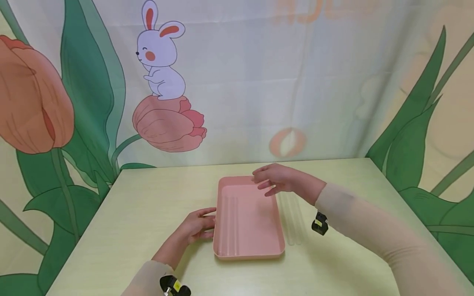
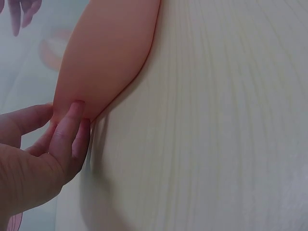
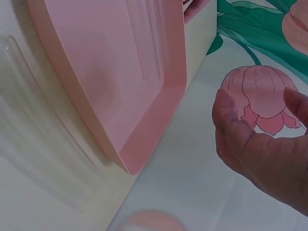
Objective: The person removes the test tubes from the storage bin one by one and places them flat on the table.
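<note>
A shallow pink rectangular tray point(image 1: 255, 218) lies on the table, its long sides running away from me. My left hand point(image 1: 198, 226) is at the tray's left side; in the left wrist view, its fingertips point(image 2: 76, 108) touch the outer wall. Over the tray's far right corner hovers my right hand point(image 1: 277, 179), its fingers loosely bent with nothing between them. Inside the tray, along the left wall, lies a long clear plastic ridged piece point(image 1: 232, 226). A similar clear ridged piece point(image 1: 290, 218) rests on the table just right of the tray.
The pale wood-grain table point(image 1: 159, 197) extends around the tray. Behind its far edge hangs a light cloth point(image 1: 240, 82) printed with a rabbit, tulips and green leaves. Each wrist carries a small black camera point(image 1: 320, 223).
</note>
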{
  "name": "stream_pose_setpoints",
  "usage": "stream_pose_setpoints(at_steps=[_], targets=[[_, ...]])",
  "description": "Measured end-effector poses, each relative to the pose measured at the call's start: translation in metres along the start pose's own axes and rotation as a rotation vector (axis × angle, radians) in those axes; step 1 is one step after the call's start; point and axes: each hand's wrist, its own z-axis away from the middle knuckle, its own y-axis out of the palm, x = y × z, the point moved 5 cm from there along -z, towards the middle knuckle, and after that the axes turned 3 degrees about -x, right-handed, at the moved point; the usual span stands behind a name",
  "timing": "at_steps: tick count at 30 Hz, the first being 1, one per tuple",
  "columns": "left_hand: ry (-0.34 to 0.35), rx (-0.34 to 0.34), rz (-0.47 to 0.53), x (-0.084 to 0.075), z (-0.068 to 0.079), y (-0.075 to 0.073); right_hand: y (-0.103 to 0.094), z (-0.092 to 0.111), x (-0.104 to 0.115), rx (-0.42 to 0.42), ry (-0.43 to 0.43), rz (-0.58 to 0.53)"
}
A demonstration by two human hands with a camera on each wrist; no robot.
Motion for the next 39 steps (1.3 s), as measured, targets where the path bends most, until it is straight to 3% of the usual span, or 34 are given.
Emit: stream_pose_setpoints(at_steps=[9,28,39], targets=[[0.005,-0.001,0.003,0.0,-0.001,0.0,0.019,-0.022,-0.018,0.02,0.032,-0.082],[0.001,0.001,-0.007,0.0,-0.001,0.001,0.052,-0.059,-0.053,-0.085,0.189,-0.245],[0.007,0.008,0.0,-0.001,0.002,0.002,0.063,-0.069,-0.065,-0.142,0.236,-0.23]])
